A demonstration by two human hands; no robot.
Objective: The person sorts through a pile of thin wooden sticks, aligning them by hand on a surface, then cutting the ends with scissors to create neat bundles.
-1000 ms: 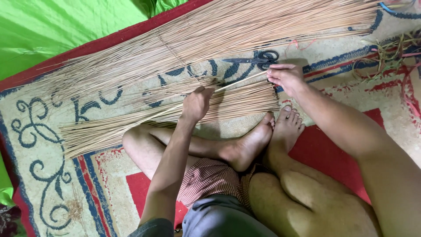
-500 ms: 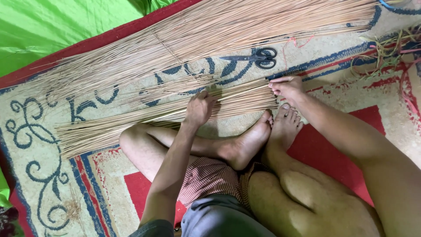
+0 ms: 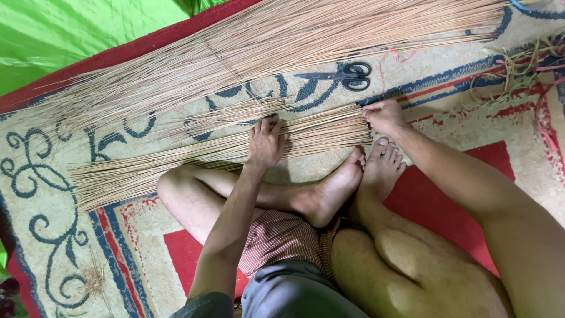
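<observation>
On the patterned rug point(image 3: 412, 65) before my crossed legs, a small bundle of thin sticks point(image 3: 194, 156) lies gathered lengthwise, its near ends roughly even under my right hand and its far ends fanning loose toward the left. My judgement is that gathering is partly done: this bundle is collected but not tied, and a much larger sheaf of sticks point(image 3: 282, 41) lies beyond it, with a few stray sticks between the two. My left hand point(image 3: 266, 143) rests palm down on the middle of the bundle, arm extended forward over my knee, fingers spread flat and pressing rather than gripping. My right hand point(image 3: 385, 116) sits at the bundle's end, arm reaching in from the right, fingers curled against the stick tips; whether they pinch any sticks or merely butt against them cannot be told from this angle. Black scissors point(image 3: 341, 75) lie just beyond that hand, untouched. Coloured strings point(image 3: 524, 68) lie at the rug's right edge.
</observation>
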